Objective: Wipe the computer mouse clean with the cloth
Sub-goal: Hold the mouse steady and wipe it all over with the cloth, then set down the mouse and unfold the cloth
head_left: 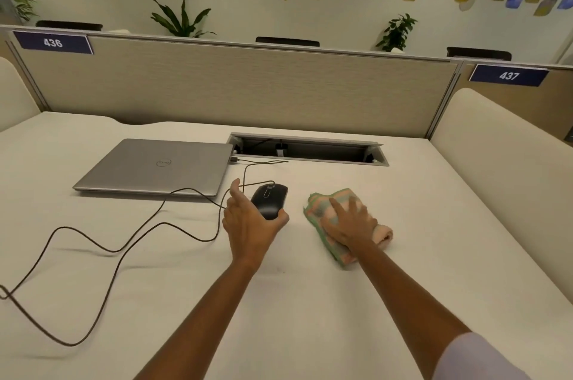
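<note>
L hand [248, 221] fingers open, cupping mouse [268, 200] on bench [403, 193]; R hand [352, 224] flat, spread on cloth [322, 209].

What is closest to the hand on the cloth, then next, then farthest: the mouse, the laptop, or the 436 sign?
From the right hand:
1. Mouse, just to its left, cupped by the left hand.
2. Laptop, farther left and back, closed.
3. 436 sign, far left on the divider.
</note>
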